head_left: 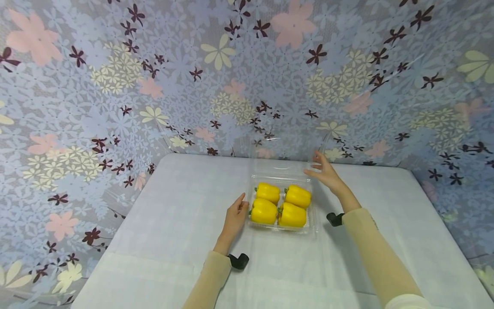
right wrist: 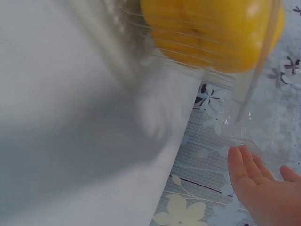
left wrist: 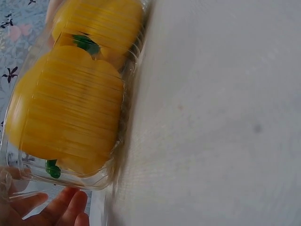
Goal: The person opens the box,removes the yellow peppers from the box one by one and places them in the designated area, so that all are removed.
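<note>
Several yellow bell peppers (head_left: 292,215) with green stems lie in a clear plastic clamshell box (head_left: 283,230) on the table. The box's transparent lid (head_left: 278,166) stands raised at the far side. My left hand (head_left: 234,216) is at the left side of the box, fingers loosely extended; the left wrist view puts its fingertips (left wrist: 75,207) beside the box wall. My right hand (head_left: 326,174) reaches to the right edge of the lid, and in the right wrist view its nearly straight fingertips (right wrist: 237,157) meet the clear plastic. Exact contact on the left is hard to see.
The table (head_left: 185,223) has a pale cloth cover. Its far edge meets a flowered curtain (head_left: 216,86) that also hangs at both sides. Black wrist mounts (head_left: 239,261) stick out from both sleeves, the right one close to the box.
</note>
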A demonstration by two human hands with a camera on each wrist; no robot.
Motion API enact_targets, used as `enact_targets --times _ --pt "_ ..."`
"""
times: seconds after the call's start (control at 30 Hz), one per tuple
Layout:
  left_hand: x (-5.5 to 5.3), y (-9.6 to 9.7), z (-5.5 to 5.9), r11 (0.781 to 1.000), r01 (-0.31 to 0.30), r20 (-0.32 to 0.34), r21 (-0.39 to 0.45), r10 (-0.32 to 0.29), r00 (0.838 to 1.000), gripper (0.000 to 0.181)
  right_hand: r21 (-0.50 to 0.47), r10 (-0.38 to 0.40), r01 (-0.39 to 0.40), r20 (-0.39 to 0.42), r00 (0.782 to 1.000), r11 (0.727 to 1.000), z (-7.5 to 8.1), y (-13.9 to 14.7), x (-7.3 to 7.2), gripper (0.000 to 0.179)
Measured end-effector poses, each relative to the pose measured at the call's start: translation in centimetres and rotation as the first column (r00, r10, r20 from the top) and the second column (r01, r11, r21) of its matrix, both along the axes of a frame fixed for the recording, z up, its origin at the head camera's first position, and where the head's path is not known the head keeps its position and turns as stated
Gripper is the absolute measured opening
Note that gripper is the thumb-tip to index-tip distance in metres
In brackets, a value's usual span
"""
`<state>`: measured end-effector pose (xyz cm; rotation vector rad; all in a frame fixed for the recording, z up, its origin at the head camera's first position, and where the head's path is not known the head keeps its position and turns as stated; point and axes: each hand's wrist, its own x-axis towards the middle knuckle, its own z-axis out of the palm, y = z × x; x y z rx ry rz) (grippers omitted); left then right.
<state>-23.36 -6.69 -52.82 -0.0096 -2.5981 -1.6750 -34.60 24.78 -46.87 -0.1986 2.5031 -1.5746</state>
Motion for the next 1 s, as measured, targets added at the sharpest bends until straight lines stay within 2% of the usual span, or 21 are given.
enact_targets --times 0.3,0.4,0.43,0.53,0.73,1.0 --pt "-0.1 0.3 -0.4 1.000 -0.003 0.007 -0.002 0.003 1.000 0.044 0.001 -0.007 0.007 0.001 1.000 1.000 -1.6 0.4 -0.5 0.096" --pt "0.0 0.3 -0.5 1.000 0.012 -0.038 0.010 -0.011 0.999 0.045 0.006 -0.008 0.008 0.019 1.000 1.000 -2.0 0.5 -0.6 0.096" --pt "0.1 0.3 -0.5 1.000 0.019 -0.075 0.007 -0.019 0.997 0.045 0.006 -0.008 0.008 0.025 1.000 1.000 -2.1 0.5 -0.7 0.096" --pt "0.3 0.3 -0.5 0.999 0.030 -0.113 0.011 -0.028 0.993 0.045 0.003 -0.008 0.008 0.038 0.999 1.000 -2.3 0.6 -0.7 0.096" --pt "0.0 0.3 -0.7 1.000 0.011 -0.018 0.009 -0.010 1.000 0.044 0.007 0.007 -0.007 0.044 0.999 1.000 -2.3 0.5 -0.3 0.098" --pt "0.2 0.3 -0.2 1.000 -0.003 0.002 -0.008 0.003 1.000 0.044 -0.004 -0.004 0.005 0.075 0.997 1.000 -2.9 0.3 -0.1 0.093"
